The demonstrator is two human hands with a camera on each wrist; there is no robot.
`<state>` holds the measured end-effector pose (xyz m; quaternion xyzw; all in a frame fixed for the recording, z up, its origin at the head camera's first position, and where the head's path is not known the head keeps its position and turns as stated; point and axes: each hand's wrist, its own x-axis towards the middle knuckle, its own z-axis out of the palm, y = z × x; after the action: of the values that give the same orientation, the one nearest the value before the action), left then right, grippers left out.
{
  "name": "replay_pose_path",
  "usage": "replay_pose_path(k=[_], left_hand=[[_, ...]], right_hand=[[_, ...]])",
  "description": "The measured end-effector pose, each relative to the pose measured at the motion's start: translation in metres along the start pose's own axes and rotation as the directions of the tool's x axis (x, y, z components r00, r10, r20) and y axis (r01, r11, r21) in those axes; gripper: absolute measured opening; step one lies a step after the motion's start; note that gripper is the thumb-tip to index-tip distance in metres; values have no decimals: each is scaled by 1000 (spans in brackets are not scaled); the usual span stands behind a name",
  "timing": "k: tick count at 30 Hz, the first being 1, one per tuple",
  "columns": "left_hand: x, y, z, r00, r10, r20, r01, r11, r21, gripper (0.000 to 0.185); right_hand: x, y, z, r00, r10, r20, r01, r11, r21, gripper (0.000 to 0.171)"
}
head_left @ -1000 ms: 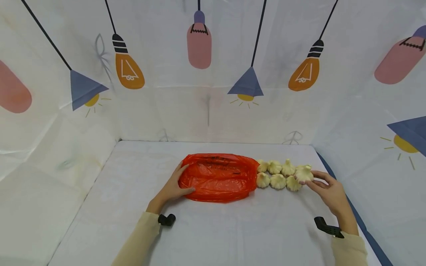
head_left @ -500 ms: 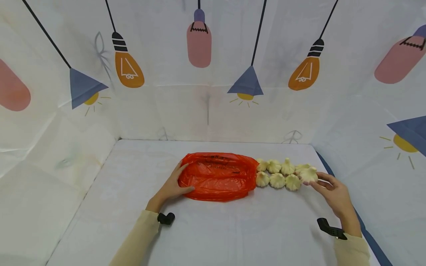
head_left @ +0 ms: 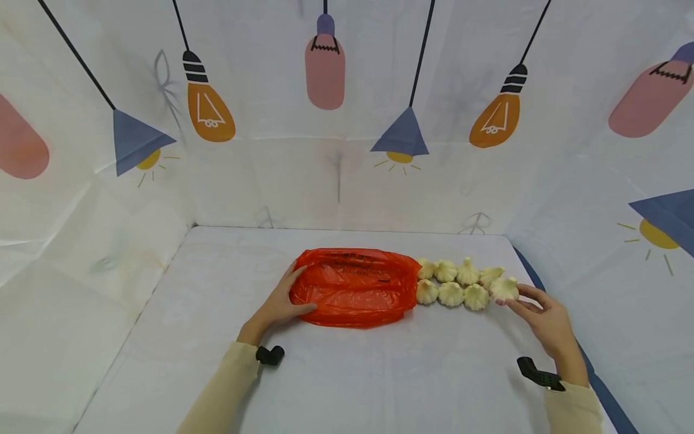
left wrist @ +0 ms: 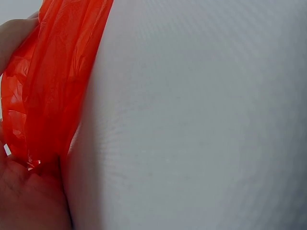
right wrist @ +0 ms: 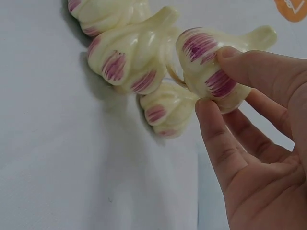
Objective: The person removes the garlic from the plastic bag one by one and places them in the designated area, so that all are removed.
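An orange plastic bag [head_left: 352, 288] lies flat in the middle of the white table [head_left: 347, 374]. My left hand [head_left: 293, 296] cups the bag's left end, thumb on its front edge and fingers along the far side. The left wrist view shows the bag [left wrist: 53, 81] held against my palm [left wrist: 24, 201]. To the right of the bag, several garlic bulbs [head_left: 449, 283] lie in two rows. My right hand [head_left: 515, 296] pinches one purple-streaked garlic bulb [head_left: 503, 288] at the rows' right end. In the right wrist view this bulb [right wrist: 211, 67] sits between thumb and fingers, touching neighbouring bulbs [right wrist: 127, 60].
Cloth walls printed with lamps [head_left: 325, 66] close in the table on the back, left and right. A blue strip [head_left: 542, 288] runs along the table's right edge, close to my right hand. Black camera mounts [head_left: 270, 355] sit at both wrists.
My right hand has carried the pinched garlic bulb slightly right and down, to the right end of the rows. The left hand and the bag have stayed put.
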<state>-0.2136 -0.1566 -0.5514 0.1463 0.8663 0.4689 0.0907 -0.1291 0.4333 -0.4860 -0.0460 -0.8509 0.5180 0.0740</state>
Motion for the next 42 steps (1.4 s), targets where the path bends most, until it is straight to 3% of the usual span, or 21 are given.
replay_pose_path(k=[13, 33, 42], left_hand=[[0, 0, 1, 1000, 0, -13, 0, 1000, 4, 102], [-1, -1, 1, 1000, -14, -20, 14, 1000, 0, 102], [1, 0, 2, 1000, -16, -12, 16, 1000, 6, 102]], right_hand=[[-1, 12, 5, 996, 88, 8, -87, 993, -79, 64], [-5, 27, 0, 985, 172, -6, -171, 979, -115, 70], [-3, 40, 5, 964, 266, 9, -260, 948, -181, 83]])
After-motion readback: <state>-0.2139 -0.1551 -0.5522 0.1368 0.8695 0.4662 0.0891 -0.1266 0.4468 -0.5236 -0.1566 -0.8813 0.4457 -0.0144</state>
